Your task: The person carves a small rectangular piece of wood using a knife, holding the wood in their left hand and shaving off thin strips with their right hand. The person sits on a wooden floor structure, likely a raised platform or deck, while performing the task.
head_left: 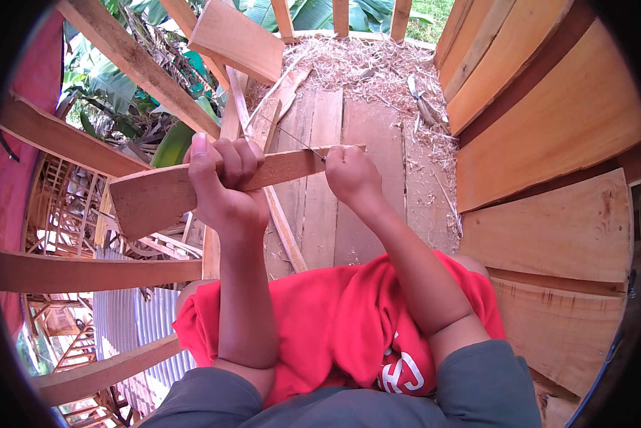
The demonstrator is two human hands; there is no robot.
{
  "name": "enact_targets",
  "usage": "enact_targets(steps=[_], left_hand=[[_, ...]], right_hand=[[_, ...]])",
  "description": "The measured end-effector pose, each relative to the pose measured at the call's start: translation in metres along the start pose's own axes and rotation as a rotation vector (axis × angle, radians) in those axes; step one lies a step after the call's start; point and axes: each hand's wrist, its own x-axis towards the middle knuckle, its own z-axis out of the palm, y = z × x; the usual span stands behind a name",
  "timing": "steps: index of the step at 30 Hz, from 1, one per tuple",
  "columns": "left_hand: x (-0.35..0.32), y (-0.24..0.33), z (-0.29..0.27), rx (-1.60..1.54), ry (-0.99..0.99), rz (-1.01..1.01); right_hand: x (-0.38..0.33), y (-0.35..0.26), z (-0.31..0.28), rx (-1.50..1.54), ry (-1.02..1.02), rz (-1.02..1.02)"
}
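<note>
My left hand [224, 182] is wrapped round a short wooden board [149, 201], thumb up along its near side. The board is held up over my lap, broad at the left and looking narrow toward the right. At its right end my right hand [351, 175] is closed in a fist. From beside that fist a thin dark wire-like strip [292, 136] runs away to the upper left; whether it is a wire or a blade I cannot tell. What sits inside the right fist is hidden by its fingers. Red cloth [313, 307] covers my lap.
Wood shavings [377, 68] litter the plank floor [370, 207] ahead, with a small silver-and-brown tool [422, 103] among them. Board walls [549, 121] rise on the right; an open timber frame [96, 274] stands at left. A wood block [238, 41] leans at the upper left.
</note>
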Motion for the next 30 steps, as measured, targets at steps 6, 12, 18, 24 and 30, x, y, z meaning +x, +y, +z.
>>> enact_targets(steps=[6,12,18,24,30], left_hand=[[-0.009,-0.001,-0.002,0.011,-0.168,0.026],[-0.004,0.001,-0.009,0.012,-0.243,0.039],[-0.001,-0.002,-0.001,-0.122,-0.287,0.239],[0.001,0.008,-0.003,0.101,-0.116,0.411],[-0.021,0.036,0.026,0.209,0.297,0.427]], right_hand=[[-0.012,-0.016,-0.011,-0.062,0.002,0.054],[-0.019,-0.004,-0.031,0.065,-0.268,-0.216],[-0.017,-0.003,-0.018,0.193,-0.093,-0.191],[-0.014,-0.002,-0.019,0.155,-0.177,-0.267],[-0.013,0.000,-0.013,0.162,-0.165,-0.281]])
